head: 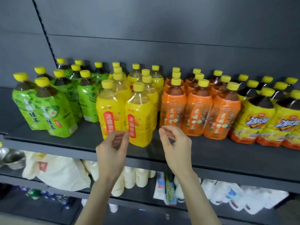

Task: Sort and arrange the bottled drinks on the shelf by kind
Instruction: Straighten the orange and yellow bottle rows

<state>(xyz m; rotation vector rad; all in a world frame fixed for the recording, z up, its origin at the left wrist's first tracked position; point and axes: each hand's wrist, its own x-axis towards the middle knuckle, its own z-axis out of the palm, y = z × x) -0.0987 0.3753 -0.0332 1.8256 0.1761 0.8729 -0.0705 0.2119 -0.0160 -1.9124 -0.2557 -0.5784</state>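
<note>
My left hand [113, 148] and my right hand [177, 143] hover in front of the dark grey metal shelf [211, 153], fingers loosely curled and holding nothing. The bottled drinks stand on it in blocks: green-labelled tea bottles [53, 114] at the left, then yellow-labelled bottles of pale drink [110, 111], orange-labelled bottles [198, 111], and yellow-and-orange-labelled bottles of dark drink [259, 124] at the right. All wear yellow caps, so I judge by labels, not tops. The kinds look grouped already; I think only squaring up remains. The front right yellow bottle [139, 117] stands just beside my left fingertips. I should grip it low round the body, slide rather than lift, and face its label forward without nudging the orange row.
</note>
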